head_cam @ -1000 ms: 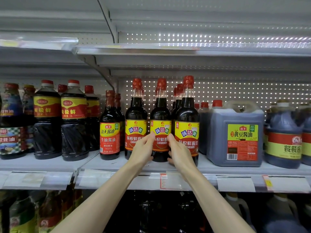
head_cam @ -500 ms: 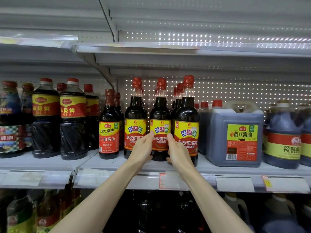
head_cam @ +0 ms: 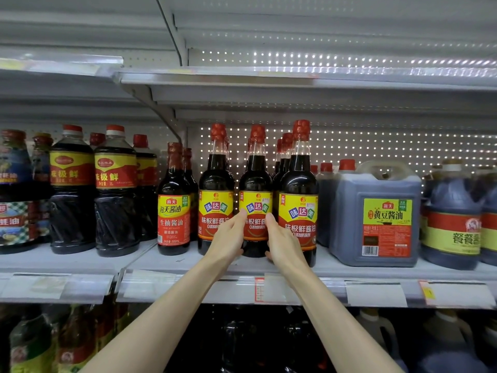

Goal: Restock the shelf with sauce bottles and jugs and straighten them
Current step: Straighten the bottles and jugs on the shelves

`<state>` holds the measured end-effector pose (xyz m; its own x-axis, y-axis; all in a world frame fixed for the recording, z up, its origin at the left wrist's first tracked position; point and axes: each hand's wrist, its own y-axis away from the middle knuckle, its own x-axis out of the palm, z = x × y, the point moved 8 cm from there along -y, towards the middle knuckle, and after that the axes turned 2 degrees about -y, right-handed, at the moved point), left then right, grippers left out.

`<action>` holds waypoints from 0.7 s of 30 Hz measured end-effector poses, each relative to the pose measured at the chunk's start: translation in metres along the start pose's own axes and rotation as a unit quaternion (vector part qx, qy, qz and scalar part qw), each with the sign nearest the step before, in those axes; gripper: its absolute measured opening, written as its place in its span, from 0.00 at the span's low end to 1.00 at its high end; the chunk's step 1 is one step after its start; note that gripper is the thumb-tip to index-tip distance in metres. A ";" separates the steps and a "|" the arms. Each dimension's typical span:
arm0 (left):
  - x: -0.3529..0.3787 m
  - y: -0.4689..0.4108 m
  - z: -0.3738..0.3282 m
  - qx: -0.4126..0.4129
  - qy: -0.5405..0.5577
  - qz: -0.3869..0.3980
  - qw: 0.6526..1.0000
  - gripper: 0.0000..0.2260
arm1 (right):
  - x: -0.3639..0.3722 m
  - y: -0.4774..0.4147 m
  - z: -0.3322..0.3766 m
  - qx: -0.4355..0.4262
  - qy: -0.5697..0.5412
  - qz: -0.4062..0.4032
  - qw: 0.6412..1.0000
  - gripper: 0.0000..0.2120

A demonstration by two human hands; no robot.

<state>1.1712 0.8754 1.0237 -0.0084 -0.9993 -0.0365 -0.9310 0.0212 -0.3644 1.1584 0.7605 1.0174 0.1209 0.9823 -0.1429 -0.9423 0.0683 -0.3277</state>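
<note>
Left hand point(head_cam: 228, 239) and right hand point(head_cam: 283, 244), fingers point(head_cam: 240, 217) curled round the middle bottle point(head_cam: 255, 181), which stands upright on the shelf point(head_cam: 172, 262)

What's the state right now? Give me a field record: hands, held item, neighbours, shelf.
held item: middle dark red-capped sauce bottle with yellow-and-red label, upright on grey metal shelf
left hand: grips the bottle's left side
right hand: grips the bottle's right side
neighbours: left matching bottle; right matching bottle, standing further forward
further right: square translucent sauce jug with handle
</note>
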 end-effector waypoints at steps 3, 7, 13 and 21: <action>-0.001 -0.003 0.003 0.001 0.004 -0.004 1.000 0.10 | 0.000 -0.001 -0.001 -0.001 0.013 -0.002 1.000 0.23; -0.002 -0.004 0.004 -0.002 -0.001 -0.003 1.000 0.10 | 0.001 -0.002 -0.001 0.002 0.011 0.001 1.000 0.24; -0.004 0.003 0.000 0.007 -0.036 -0.013 0.999 0.10 | 0.001 0.004 0.001 -0.024 -0.031 0.008 0.999 0.13; 0.001 0.018 -0.015 0.066 -0.105 -0.044 0.991 0.19 | -0.052 0.028 0.018 -0.098 -0.099 -0.069 0.988 0.09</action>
<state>1.1485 0.8742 1.0312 0.1596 -0.9694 -0.1867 -0.8685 -0.0480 -0.4933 1.1204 0.7144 1.0326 0.1623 0.9822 0.0948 -0.8407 0.1880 -0.5078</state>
